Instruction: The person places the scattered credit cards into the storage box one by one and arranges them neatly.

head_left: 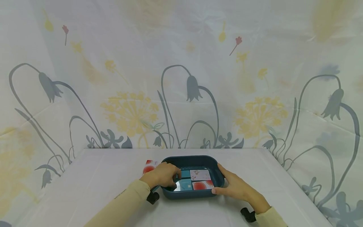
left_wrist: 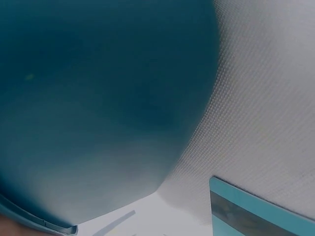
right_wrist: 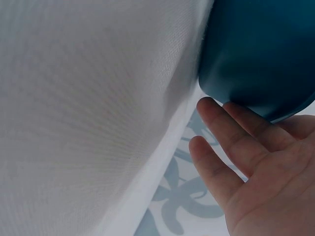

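Note:
A dark teal tray (head_left: 193, 194) with rounded corners stands on the white table. Several cards lie flat inside, among them a white card with a floral print (head_left: 200, 175), a red and white card (head_left: 202, 185) and a light blue chip card (head_left: 185, 184). My left hand (head_left: 163, 175) reaches over the tray's left rim, fingers bent down at the left edge of the blue card; I cannot tell whether they pinch it. My right hand (head_left: 236, 186) steadies the tray's right end, thumb at the near rim. In the right wrist view its fingers (right_wrist: 231, 137) extend, spread, along the outer wall.
Left of the tray, partly behind my left hand, lies another red and white card (head_left: 148, 167). A teal card with a dark stripe (left_wrist: 246, 211) rests on the table beside the tray's left end. A flower-printed curtain (head_left: 181, 110) hangs behind the table.

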`<state>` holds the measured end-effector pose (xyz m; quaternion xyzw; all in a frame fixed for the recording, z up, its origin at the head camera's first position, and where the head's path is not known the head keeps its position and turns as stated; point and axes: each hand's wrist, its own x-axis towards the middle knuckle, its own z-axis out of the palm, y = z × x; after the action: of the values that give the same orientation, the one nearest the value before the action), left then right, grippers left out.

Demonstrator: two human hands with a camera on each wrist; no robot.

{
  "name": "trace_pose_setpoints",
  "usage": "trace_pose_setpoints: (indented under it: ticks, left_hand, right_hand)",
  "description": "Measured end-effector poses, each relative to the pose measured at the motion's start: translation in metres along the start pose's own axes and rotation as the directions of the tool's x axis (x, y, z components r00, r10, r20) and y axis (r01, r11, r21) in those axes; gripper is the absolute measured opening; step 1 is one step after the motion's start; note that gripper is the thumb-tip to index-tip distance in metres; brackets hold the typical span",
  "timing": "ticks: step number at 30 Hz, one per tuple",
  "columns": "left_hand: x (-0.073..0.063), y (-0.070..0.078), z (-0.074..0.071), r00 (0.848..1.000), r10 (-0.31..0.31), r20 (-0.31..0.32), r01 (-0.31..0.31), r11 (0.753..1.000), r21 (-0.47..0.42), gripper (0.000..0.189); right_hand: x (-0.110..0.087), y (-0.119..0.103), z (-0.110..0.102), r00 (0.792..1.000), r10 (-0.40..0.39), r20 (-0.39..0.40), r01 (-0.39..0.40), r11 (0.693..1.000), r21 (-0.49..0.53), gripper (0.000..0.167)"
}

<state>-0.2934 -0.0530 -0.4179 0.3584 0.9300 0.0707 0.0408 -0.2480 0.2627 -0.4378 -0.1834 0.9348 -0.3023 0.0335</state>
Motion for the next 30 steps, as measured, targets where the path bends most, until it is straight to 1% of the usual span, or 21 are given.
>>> trace_pose_setpoints:
  ticks: [5,15,21,30]
  left_hand:
    - [-0.0002,-0.0007,0.0006,1.0,0.018,-0.016,-0.017,1.0,0.01,0.021]
    - [0.0006,-0.0003,0.0014,1.0,0.01,-0.01,-0.01,1.0,-0.013,0.02]
    - [0.0005,-0.0009,0.0006,0.999,0.03,-0.027,-0.031,0.999,-0.014,0.018]
    - [0.0005,-0.0017,0.0016,0.998,0.034,-0.045,-0.035,0.999,-0.037,0.016]
  right_hand:
    - [0.0,0.0002,0.0003,1.0,0.001,0.001,-0.001,1.0,0.008,0.105]
    - [0.0004,0.0003,-0.0001,1.0,-0.01,-0.002,0.01,1.0,0.008,0.106]
    - [0.0003,0.0011,0.0003,1.0,-0.001,0.001,0.001,1.0,0.009,0.105]
    - [0.0001,0.0006,0.0008,1.0,0.014,0.004,-0.014,1.0,0.002,0.105]
